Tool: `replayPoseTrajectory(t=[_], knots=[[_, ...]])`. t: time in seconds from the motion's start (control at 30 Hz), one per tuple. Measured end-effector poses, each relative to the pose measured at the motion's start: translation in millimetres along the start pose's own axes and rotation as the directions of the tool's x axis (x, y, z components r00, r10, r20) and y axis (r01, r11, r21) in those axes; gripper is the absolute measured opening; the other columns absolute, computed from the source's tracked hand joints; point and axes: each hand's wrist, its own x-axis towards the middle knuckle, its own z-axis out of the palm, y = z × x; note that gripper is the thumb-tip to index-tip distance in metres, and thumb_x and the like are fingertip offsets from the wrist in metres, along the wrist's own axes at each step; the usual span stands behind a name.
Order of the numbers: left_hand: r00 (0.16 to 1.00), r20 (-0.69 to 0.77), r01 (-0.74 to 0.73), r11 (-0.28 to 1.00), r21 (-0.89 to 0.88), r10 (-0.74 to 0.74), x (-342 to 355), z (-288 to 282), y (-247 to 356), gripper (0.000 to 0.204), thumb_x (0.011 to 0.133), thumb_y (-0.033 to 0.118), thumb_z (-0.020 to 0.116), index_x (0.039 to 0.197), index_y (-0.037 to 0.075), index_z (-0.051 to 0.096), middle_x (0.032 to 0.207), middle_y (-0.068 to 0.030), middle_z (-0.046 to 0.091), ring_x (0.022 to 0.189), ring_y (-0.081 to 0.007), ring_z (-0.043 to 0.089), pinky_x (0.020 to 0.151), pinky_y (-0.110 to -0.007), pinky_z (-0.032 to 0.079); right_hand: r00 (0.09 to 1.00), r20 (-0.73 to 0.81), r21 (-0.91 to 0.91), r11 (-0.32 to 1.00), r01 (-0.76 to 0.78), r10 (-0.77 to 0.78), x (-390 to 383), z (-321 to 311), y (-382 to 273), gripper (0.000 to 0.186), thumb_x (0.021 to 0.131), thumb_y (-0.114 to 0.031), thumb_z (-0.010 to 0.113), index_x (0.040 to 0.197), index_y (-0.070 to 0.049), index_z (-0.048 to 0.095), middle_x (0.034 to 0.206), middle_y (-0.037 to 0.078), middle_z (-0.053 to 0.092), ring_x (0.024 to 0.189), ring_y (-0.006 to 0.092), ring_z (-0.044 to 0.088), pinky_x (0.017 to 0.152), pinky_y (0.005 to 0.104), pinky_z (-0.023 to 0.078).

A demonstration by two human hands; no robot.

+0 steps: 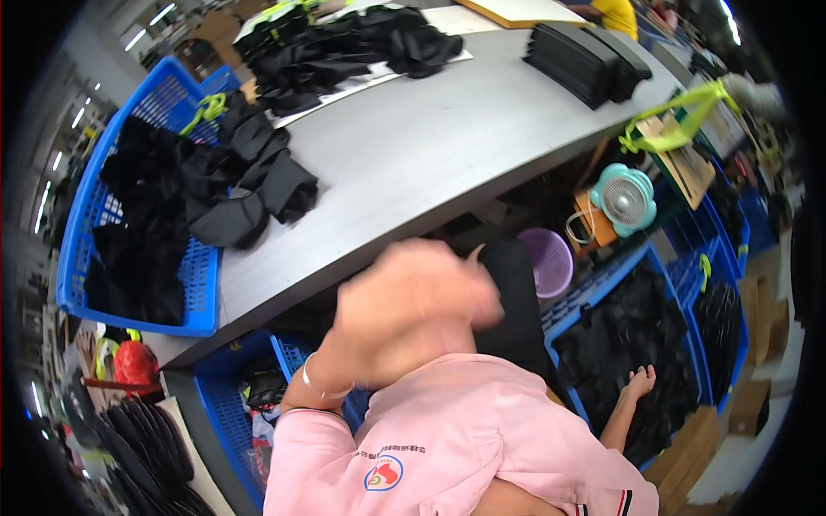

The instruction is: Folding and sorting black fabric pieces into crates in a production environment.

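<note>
My left hand [417,297] is raised close to the camera in front of the pink shirt [447,413]. It is smeared by motion, so its fingers and anything in them cannot be made out. A pale bracelet [318,383] circles that wrist. Off to the right, my right hand [638,383] hangs above a blue basket [572,322] full of black fabric pieces [628,335]. Its fingers are slightly curled and apart, with nothing visible in them.
A grey table [404,129] crosses ahead, bearing black cloth pieces [344,56] and a stack of black panels [585,60]. At its left end stands a blue basket [211,288] of black pieces. A teal fan [624,199] and purple bin [548,262] are at the right.
</note>
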Motion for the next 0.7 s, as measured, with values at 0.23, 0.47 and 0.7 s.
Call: replayPoseTrajectory(t=[0.23,0.47,0.7], knots=[[0.583,-0.789,0.78,0.402,0.479,-0.192,-92,-78,-248,0.05,0.076,0.01,0.079,0.123,0.007,0.064,0.127,-0.0105,0.061,0.12,-0.0315,0.052,0.105,-0.04,0.039,0.738,0.561,0.156,0.924,0.35,-0.375,-155,149,-111,0.033,0.089,-0.002,0.063,0.122,-0.002,0.06,0.121,0.008,0.059,0.096,0.0158,0.06,0.071,0.0276,0.054],[0.741,-0.64,0.62,0.573,0.537,-0.202,-105,-53,-289,0.012,0.086,0.018,0.069,0.082,0.008,0.065,0.083,-0.0104,0.065,0.082,-0.0331,0.06,0.071,-0.045,0.044,-0.289,0.649,0.693,0.39,0.607,-0.704,-403,232,-198,0.02,0.089,0.006,0.058,0.107,0.0,0.065,0.119,0.015,0.064,0.101,0.0274,0.066,0.086,0.0332,0.053],[0.847,-0.449,0.441,0.848,0.294,-0.285,-58,50,-166,0.007,0.09,0.012,0.063,0.088,0.005,0.064,0.09,-0.0096,0.063,0.086,-0.0301,0.058,0.078,-0.039,0.043,-0.617,0.52,0.841,0.481,0.249,-0.591,-509,283,-196,0.021,0.086,-0.01,0.058,0.106,-0.005,0.061,0.101,0.012,0.061,0.098,0.0289,0.06,0.084,0.0374,0.051]])
